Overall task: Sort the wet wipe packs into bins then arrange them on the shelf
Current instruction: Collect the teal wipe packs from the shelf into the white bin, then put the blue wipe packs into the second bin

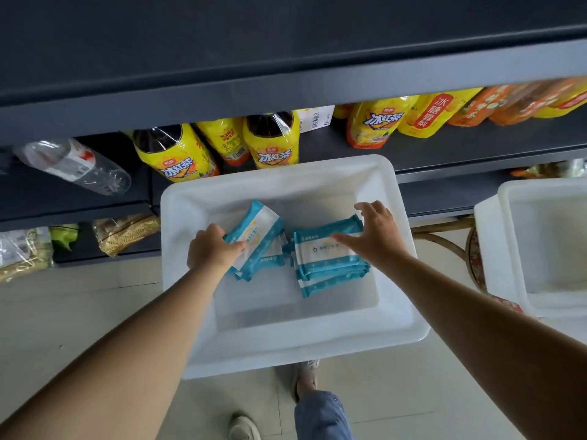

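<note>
A white plastic bin [397, 312] stands on the floor in front of the dark shelf [286, 58]. Inside it lie blue-and-white wet wipe packs in two groups. My left hand [211, 249] grips the top pack of the left group [257, 236], which is tilted up. My right hand [374, 233] rests with spread fingers on the stack of packs on the right [330, 265], its thumb across the top pack's white label. The near half of the bin floor is bare.
A second white bin [546, 249] sits at the right on a rattan stool [470, 249]. Yellow iced tea bottles [178, 154] and a clear bottle [73, 166] lie on the shelf behind. Noodle packets [127, 231] fill the lower shelf at left. My feet [305, 376] stand on the tiled floor.
</note>
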Demonstrator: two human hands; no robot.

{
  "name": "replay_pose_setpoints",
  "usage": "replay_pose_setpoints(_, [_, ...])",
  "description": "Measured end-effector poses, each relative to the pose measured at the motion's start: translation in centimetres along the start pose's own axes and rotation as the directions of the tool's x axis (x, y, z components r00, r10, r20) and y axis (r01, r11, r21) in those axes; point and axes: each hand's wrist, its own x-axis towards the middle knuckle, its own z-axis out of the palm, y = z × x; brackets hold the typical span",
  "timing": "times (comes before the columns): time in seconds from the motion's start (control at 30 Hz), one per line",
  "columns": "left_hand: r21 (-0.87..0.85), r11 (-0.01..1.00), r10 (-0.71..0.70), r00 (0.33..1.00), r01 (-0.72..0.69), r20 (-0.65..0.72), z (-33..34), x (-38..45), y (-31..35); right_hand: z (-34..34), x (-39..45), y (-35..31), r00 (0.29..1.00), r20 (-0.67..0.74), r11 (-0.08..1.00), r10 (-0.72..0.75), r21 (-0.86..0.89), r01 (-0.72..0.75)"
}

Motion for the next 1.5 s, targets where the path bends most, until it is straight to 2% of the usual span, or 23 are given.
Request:
replay_pose_setpoints(0.13, [0.137, 0.984, 0.121, 0.992, -0.116, -0.025, -3.1, -3.1, 0.2, -2.2, -2.3, -2.6, 0.989, 0.032, 0.971, -0.146, -0.184, 0.150])
replay_pose_setpoints(0.23, [0.346, 0.902, 0.291, 0.956, -0.259, -0.042, -6.8, -6.3, 0.0, -4.5, -5.2, -5.2, 0.981, 0.029, 0.932, -0.189, -0.309, 0.189])
replay_pose_setpoints(0.3, [0.415, 0.856, 0.362, 0.931, -0.307, -0.057, -9.7, -8.8, -1.0, -6.4, -7.8, -7.5, 0.974, 0.005, 0.908, -0.225, -0.361, 0.211])
replay_pose_setpoints(0.5, [0.434, 0.818, 0.485, 0.859, -0.379, -0.164, -18.0, -18.3, -4.9, -12.5, -17.7, -15.0, 0.928, -0.115, 0.850, -0.354, -0.454, 0.268])
replay_pose_setpoints(0.7, [0.524, 0.748, 0.623, 0.702, -0.407, -0.345, -28.0, -28.4, -9.1, -18.7, -27.7, -23.5, 0.830, -0.278, 0.817, -0.484, -0.484, 0.314])
replay_pose_setpoints(0.9, [0.529, 0.749, 0.656, 0.562, -0.399, -0.504, -37.9, -35.2, -11.0, -25.1, -34.8, -31.1, 0.747, -0.376, 0.788, -0.548, -0.531, 0.312])
replay_pose_setpoints(1.03, [0.447, 0.785, 0.618, 0.486, -0.429, -0.618, -44.3, -37.6, -10.6, -29.2, -36.7, -34.7, 0.673, -0.450, 0.780, -0.587, -0.537, 0.322])
replay_pose_setpoints(1.17, [0.371, 0.813, 0.571, 0.490, -0.448, -0.659, -49.2, -36.5, -9.6, -32.3, -35.5, -37.8, 0.667, -0.482, 0.810, -0.569, -0.468, 0.353])
replay_pose_setpoints(1.3, [0.273, 0.844, 0.515, 0.556, -0.462, -0.652, -53.0, -32.9, -7.9, -34.3, -31.5, -40.3, 0.680, -0.500, 0.844, -0.536, -0.346, 0.410])
replay_pose_setpoints(1.5, [0.175, 0.870, 0.470, 0.671, -0.460, -0.573, -57.9, -24.5, -3.8, -36.3, -22.5, -44.3, 0.804, -0.388, 0.893, -0.450, -0.195, 0.405])
